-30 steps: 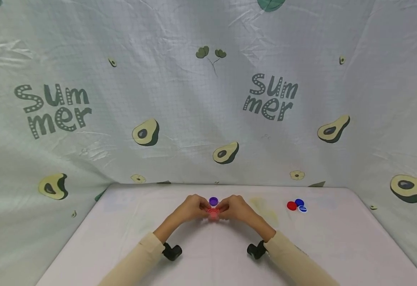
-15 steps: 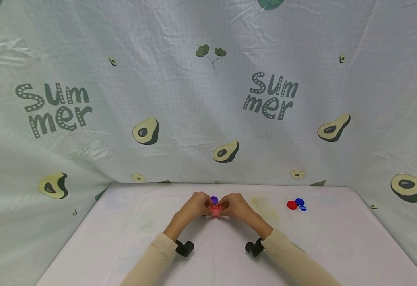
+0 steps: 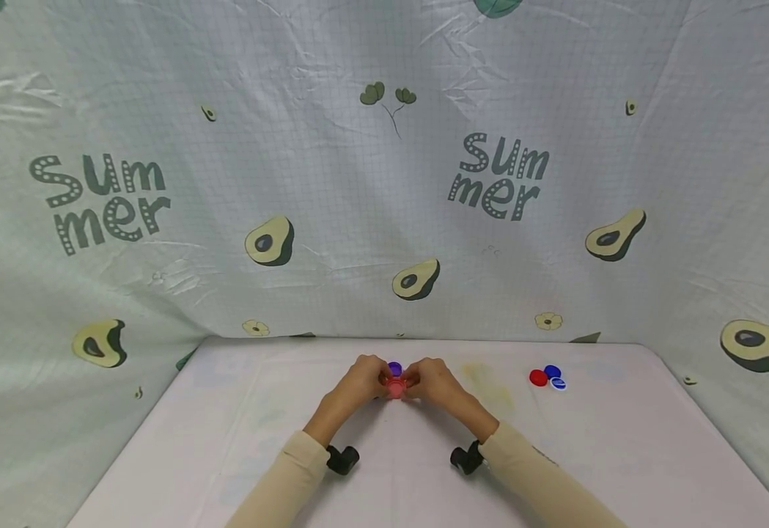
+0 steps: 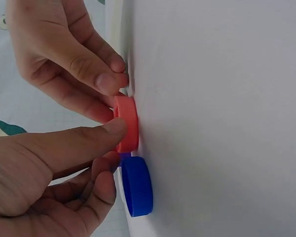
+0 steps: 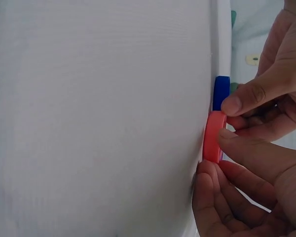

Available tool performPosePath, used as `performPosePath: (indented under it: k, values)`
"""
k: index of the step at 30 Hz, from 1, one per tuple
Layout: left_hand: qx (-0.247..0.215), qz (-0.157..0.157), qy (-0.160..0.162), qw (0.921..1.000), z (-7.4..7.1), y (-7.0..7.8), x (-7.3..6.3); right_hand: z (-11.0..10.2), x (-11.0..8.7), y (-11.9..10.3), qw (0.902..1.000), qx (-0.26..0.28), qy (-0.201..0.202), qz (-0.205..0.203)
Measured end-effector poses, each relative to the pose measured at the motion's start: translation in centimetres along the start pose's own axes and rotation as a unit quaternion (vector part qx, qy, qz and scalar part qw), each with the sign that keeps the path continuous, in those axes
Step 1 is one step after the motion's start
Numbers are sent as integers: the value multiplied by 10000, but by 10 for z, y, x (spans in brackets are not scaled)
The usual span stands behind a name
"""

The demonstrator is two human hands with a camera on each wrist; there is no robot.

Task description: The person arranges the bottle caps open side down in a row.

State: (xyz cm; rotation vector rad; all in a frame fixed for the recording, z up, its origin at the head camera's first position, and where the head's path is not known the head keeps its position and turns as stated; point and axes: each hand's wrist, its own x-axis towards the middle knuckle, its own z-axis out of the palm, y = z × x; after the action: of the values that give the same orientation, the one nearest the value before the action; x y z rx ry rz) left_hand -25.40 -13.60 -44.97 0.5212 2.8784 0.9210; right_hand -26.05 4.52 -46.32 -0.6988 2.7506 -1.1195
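Note:
A red bottle cap (image 3: 395, 389) lies on the white-covered table between both hands. My left hand (image 3: 366, 379) pinches it from the left, thumb (image 4: 116, 125) on its ribbed side in the left wrist view. From the other side my right hand (image 3: 432, 381) holds the same cap with thumb (image 5: 228, 135) and fingers. Directly behind it is a purple cap (image 3: 394, 368), overlapped by the hands in the head view. A blue cap (image 4: 138, 186) stands beside the red one at my left fingers; in the head view it is mostly hidden under that hand.
On the right of the table lie a red cap (image 3: 539, 378), a blue cap (image 3: 553, 372) and a blue-and-white cap (image 3: 558, 383), close together. A printed cloth (image 3: 331, 183) with avocados hangs behind the table.
My left hand has shifted right and slightly away, and the red cap has moved closer to the purple one. Over the last half second both hands have barely moved.

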Motion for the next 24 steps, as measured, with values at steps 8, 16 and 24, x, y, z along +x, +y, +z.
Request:
performPosePath:
  k: [8, 16, 24]
  values:
    - [-332, 524, 226, 9978, -2, 3, -2, -30, -13, 17, 9983, -184, -188, -521]
    - [-796, 1092, 83, 9908, 12, 35, 19, -86, -50, 54, 9950, -705, -85, -709]
    - [-822, 1350, -536, 9860, 52, 79, 51, -132, -89, 109, 9881, -1351, 625, -384]
